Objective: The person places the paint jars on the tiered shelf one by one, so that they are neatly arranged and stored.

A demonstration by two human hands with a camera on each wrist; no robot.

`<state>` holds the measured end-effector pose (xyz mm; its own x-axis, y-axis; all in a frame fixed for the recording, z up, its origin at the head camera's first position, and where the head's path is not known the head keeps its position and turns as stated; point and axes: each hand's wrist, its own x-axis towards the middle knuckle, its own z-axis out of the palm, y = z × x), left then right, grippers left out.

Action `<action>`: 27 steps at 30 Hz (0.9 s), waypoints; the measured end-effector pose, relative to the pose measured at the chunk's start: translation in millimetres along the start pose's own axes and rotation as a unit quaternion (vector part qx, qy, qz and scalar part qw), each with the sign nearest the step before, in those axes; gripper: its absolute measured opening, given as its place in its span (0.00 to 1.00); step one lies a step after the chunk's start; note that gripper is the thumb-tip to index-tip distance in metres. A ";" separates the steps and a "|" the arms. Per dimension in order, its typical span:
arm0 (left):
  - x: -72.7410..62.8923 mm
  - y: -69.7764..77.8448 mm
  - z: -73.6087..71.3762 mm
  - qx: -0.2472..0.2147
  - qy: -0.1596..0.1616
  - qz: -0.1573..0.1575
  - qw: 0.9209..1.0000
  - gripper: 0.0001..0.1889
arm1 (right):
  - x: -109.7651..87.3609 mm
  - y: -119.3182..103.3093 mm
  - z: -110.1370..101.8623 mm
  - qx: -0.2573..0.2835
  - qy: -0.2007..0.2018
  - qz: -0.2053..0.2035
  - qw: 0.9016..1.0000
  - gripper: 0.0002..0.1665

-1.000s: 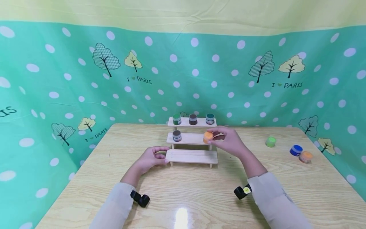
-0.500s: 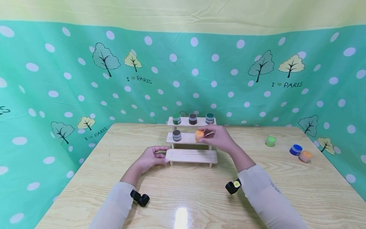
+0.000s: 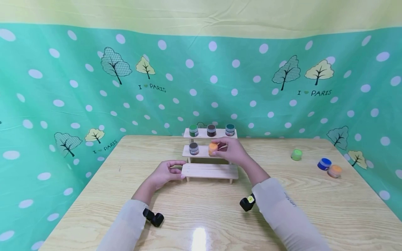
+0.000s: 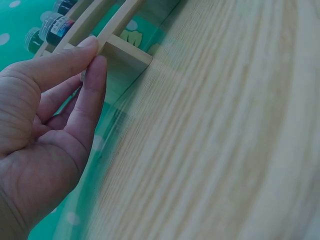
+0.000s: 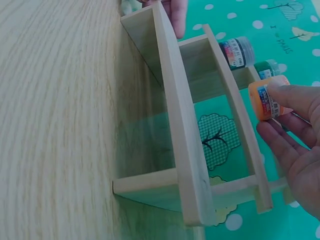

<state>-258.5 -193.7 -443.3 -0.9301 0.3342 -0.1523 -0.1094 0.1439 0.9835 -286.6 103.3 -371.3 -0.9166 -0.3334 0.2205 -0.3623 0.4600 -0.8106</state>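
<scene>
A three-tier wooden display rack (image 3: pixel 209 171) stands on the table in the head view. My left hand (image 3: pixel 164 174) pinches the left end of its lowest shelf between thumb and fingers, as the left wrist view also shows. With thumb and fingertips, my right hand (image 3: pixel 233 151) holds an orange paint jar (image 3: pixel 212 149) upright at the middle shelf. In the right wrist view the jar (image 5: pixel 261 101) appears by that shelf; contact with the wood is unclear. Left of it sits a dark paint jar (image 3: pixel 193 149). A green jar (image 3: pixel 193 130), brown jar (image 3: pixel 211 130) and teal jar (image 3: pixel 230 130) line the top shelf.
To the right on the wooden table (image 3: pixel 176 216) are a light green jar (image 3: pixel 296 154), a blue jar (image 3: pixel 324 164) and a peach-orange jar (image 3: pixel 334 171), the last two close together. A green dotted curtain (image 3: pixel 176 115) hangs behind the table.
My right hand has carried the orange jar leftward along the middle shelf, from its right end to about the centre. The left hand keeps its place on the rack.
</scene>
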 end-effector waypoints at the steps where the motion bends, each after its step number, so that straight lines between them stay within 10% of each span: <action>1: 0.0 -0.2 0.0 0.000 -0.001 0.000 1.000 0.33 | 0.8 0.1 1.1 -0.002 0.002 0.001 1.000 0.25; 27: 1.3 -2.4 -0.5 0.004 0.003 0.013 1.000 0.33 | 3.5 1.6 8.6 0.014 0.014 0.017 1.000 0.25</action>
<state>-259.7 -194.1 -445.8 -0.9344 0.3330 -0.1265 -0.0828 0.1424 0.9863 -289.0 95.8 -376.5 -0.9332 -0.2936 0.2072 -0.3256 0.4470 -0.8331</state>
